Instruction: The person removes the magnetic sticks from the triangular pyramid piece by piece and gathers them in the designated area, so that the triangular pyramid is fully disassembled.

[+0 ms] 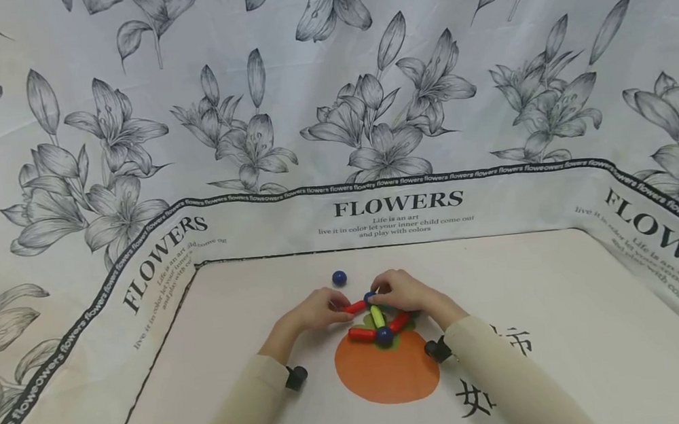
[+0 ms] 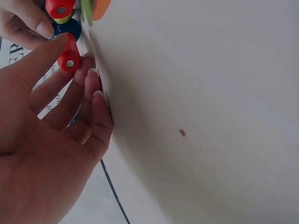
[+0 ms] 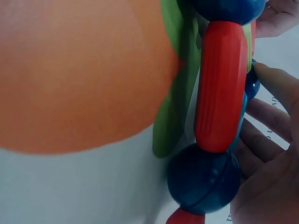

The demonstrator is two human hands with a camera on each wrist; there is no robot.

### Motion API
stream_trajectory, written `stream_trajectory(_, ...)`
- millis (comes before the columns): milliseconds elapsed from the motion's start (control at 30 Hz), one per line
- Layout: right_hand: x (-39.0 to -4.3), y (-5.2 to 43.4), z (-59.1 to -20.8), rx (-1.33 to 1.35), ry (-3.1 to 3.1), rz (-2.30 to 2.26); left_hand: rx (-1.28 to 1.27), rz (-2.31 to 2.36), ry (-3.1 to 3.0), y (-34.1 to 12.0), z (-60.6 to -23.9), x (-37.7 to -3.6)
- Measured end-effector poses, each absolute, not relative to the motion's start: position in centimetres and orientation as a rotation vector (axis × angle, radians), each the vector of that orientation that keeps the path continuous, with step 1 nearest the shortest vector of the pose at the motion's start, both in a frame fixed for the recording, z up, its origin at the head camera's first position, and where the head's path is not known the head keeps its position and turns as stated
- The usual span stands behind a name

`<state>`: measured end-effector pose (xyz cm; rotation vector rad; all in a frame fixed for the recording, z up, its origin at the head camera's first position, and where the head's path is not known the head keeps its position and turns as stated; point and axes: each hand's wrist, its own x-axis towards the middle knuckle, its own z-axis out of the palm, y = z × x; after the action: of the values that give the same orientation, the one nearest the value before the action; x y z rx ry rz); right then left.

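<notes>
In the head view, my left hand (image 1: 324, 307) pinches a red magnetic rod (image 1: 356, 306) between thumb and forefinger. Its silver end faces the left wrist camera, on the red rod (image 2: 69, 58). The rod's other end meets a blue ball (image 1: 370, 298), which my right hand (image 1: 401, 290) holds with thumb and fingers. From that ball a yellow-green rod (image 1: 377, 316) leads to a nearer blue ball (image 1: 384, 335). Two more red rods spread from the nearer ball, one left (image 1: 361, 334) and one right. The right wrist view shows another blue ball (image 3: 204, 178) at a red rod's (image 3: 222, 88) end.
A loose blue ball (image 1: 339, 278) lies beyond my left hand. Beneath the joined pieces, the pale table mat (image 1: 261, 417) bears a printed orange fruit (image 1: 386, 375) and dark characters (image 1: 477, 397). A flower-printed cloth (image 1: 386, 125) rises behind the table.
</notes>
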<state>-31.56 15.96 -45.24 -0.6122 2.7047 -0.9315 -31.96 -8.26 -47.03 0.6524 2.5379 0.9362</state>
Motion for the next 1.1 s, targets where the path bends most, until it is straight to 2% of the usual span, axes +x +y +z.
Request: stream_trajectory(1100,-31.76,15.63,-45.47,-0.600,2.682,-0.888,0.536,0.922,2.535,-7.56,-46.31,-32.15)
